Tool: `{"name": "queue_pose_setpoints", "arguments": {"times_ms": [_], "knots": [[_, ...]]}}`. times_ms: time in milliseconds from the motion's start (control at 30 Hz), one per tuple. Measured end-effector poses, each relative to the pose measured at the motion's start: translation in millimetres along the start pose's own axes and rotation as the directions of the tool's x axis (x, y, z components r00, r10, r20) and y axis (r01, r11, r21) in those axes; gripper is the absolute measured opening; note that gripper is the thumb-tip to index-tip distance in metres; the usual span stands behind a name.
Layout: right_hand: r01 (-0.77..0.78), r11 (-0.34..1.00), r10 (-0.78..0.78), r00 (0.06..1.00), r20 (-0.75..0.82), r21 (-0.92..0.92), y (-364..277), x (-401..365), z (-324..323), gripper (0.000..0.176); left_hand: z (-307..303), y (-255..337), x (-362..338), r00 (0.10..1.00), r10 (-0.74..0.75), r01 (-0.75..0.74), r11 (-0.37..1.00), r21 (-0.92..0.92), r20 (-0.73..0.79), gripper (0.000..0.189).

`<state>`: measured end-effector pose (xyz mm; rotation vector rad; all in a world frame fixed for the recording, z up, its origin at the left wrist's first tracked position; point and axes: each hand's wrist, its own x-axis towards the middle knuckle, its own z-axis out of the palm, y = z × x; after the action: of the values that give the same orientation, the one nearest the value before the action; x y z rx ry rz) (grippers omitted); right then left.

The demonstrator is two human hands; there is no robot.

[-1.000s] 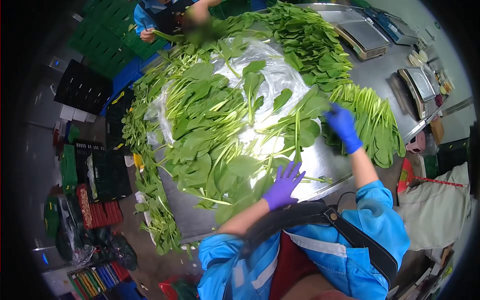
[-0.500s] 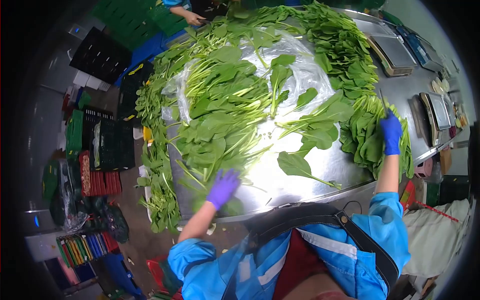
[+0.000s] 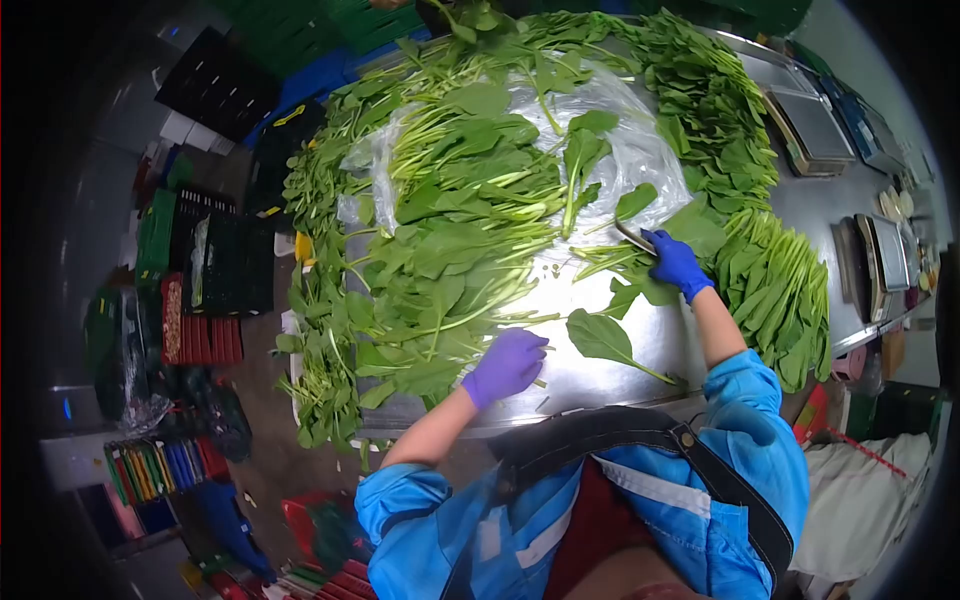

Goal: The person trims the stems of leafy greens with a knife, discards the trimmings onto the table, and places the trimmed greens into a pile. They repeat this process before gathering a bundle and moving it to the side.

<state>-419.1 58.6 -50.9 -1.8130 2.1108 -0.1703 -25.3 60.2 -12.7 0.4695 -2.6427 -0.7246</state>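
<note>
My left hand (image 3: 507, 367), in a purple glove, is at the near edge of the leafy green pile (image 3: 440, 250), its fingers closed round some thin stems. My right hand (image 3: 678, 264), in a blue glove, grips a knife with a curved blade (image 3: 634, 236) over a few loose greens right of the pile's middle. One loose leaf (image 3: 600, 338) lies on the bare metal between my hands. Beyond the pile is a crumpled clear plastic sheet (image 3: 640, 140). Neatly laid bunches (image 3: 775, 290) line the right side of the metal table (image 3: 640, 375).
Weighing scales (image 3: 808, 130) stand at the far right, with another scale (image 3: 885, 240) nearer. Black crates (image 3: 230, 265), red crates (image 3: 200, 325) and green crates (image 3: 290, 40) are off the table to the left and back. More greens run along the left edge.
My right hand has moved left with the knife, from the bunches to the loose greens. My left hand has moved right and slightly up. The co-worker's hand at the top is mostly out of view.
</note>
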Motion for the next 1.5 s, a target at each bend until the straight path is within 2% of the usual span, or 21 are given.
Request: {"name": "queue_pose_setpoints", "arguments": {"times_ms": [200, 300, 333, 400, 433, 500, 567, 633, 667, 733, 767, 833, 900, 1033, 1067, 1100, 1167, 1267, 1300, 1367, 1500], "knots": [[0.096, 0.991, -0.09, 0.994, 0.069, -0.093, 11.6, -39.4, -19.6, 0.04, 41.1, 3.1, -27.1, 0.988, -0.148, 0.137, 0.965, -0.222, -0.034, 0.023], [0.057, 0.997, -0.052, 0.993, -0.102, 0.043, -39.7, -75.3, -80.3, 0.029, 52.9, 19.1, -15.2, 0.971, -0.238, 0.216, 0.913, -0.347, -0.023, 0.03], [0.055, 0.966, -0.025, 0.993, -0.117, 0.252, -48.5, -81.3, -93.1, 0.029, 49.8, 27.1, -5.3, 0.938, -0.327, 0.347, 0.85, -0.397, 0.119, 0.053], [0.159, 0.808, -0.043, 0.977, -0.211, 0.568, -61.5, -88.0, -93.1, 0.024, 39.2, 47.4, 20.1, 0.883, -0.461, 0.432, 0.717, -0.547, 0.092, 0.088], [0.167, 0.805, -0.049, 0.975, -0.217, 0.569, -80.4, -92.8, -104.1, 0.024, 34.0, 49.7, 32.0, 0.882, -0.462, 0.431, 0.722, -0.541, 0.087, 0.088], [-0.234, 0.424, -0.086, 0.951, 0.296, 0.875, -123.7, -103.9, -125.0, 0.022, 18.9, 48.1, 53.6, 0.932, -0.357, 0.157, 0.556, -0.816, -0.063, 0.109], [-0.318, 0.289, -0.138, 0.92, 0.368, 0.903, -166.5, -108.6, -114.4, 0.024, -19.7, 53.2, 67.9, 0.926, -0.363, 0.035, 0.35, -0.936, -0.102, 0.112], [-0.257, 0.043, -0.293, 0.921, 0.258, 0.965, -159.7, -87.4, -30.6, 0.026, -76.2, 64.5, 74.5, 0.835, -0.537, 0.121, 0.395, -0.911, -0.122, 0.103], [-0.251, 0.011, -0.176, 0.952, 0.249, 0.968, -175.3, -83.8, -10.8, 0.024, -89.5, 49.8, 66.5, 0.83, -0.543, 0.12, 0.4, -0.909, -0.129, 0.103], [-0.352, -0.052, -0.109, 0.932, 0.345, 0.934, -184.8, -86.2, 5.6, 0.02, -108.2, 14.5, 42.9, 0.755, -0.643, 0.481, 0.411, -0.774, 0.127, 0.08], [-0.335, 0.101, -0.159, 0.924, 0.347, 0.937, -179.2, -87.9, 9.8, 0.021, -114.3, 0.5, 30.6, 0.721, -0.645, 0.617, 0.43, -0.659, 0.255, 0.064], [-0.442, 0.052, -0.102, 0.89, 0.445, 0.896, -149.1, -84.7, 55.1, 0.026, -94.4, -27.6, 0.2, 0.652, -0.662, 0.736, 0.434, -0.52, 0.37, 0.049], [-0.48, 0.241, 0.124, 0.877, 0.464, 0.843, -130.3, -88.2, 49.1, 0.047, -56.4, -54.4, -36.0, 0.8, -0.542, 0.579, 0.81, -0.095, 0.256, 0.031], [-0.087, 0.545, 0.187, 0.982, -0.02, 0.834, -120.8, -94.2, 22.4, 0.05, -52.2, -15.4, -25.4, 0.819, -0.562, 0.568, 0.759, -0.318, 0.119, 0.032], [-0.087, 0.661, 0.062, 0.996, 0.062, 0.745, -129.5, -93.7, -0.6, 0.045, -60.6, 0.7, -11.5, 0.769, -0.592, 0.619, 0.595, -0.513, 0.242, 0.032], [0.131, 0.769, -0.156, 0.988, -0.015, 0.626, -137.9, -95.1, -9.4, 0.038, -68.6, 14.4, 2.0, 0.723, -0.584, 0.647, 0.386, -0.657, 0.369, 0.032], [0.414, 0.704, -0.446, 0.89, -0.095, 0.576, -159.0, -96.5, -13.0, 0.037, -70.0, 30.1, 16.4, 0.734, -0.564, 0.632, 0.362, -0.685, 0.379, 0.031], [0.443, 0.727, -0.461, 0.881, -0.105, 0.525, -182.1, -94.8, -11.7, 0.038, -73.0, 47.0, 25.8, 0.705, -0.645, 0.651, 0.425, -0.628, 0.294, 0.03], [0.441, 0.726, -0.461, 0.881, -0.104, 0.527, -182.8, -93.1, -10.3, 0.038, -66.2, 46.4, 22.9, 0.703, -0.646, 0.653, 0.424, -0.628, 0.296, 0.03], [0.391, 0.748, -0.454, 0.891, -0.018, 0.537, -185.4, -90.1, -5.2, 0.038, -49.5, 42.6, 12.7, 0.823, -0.562, 0.478, 0.765, -0.432, -0.083, 0.028], [0.185, 0.672, -0.439, 0.88, 0.184, 0.718, -176.0, -89.9, -3.5, 0.036, -67.6, 54.3, 8.2, 0.79, -0.611, 0.545, 0.74, -0.394, -0.056, 0.026]]}}
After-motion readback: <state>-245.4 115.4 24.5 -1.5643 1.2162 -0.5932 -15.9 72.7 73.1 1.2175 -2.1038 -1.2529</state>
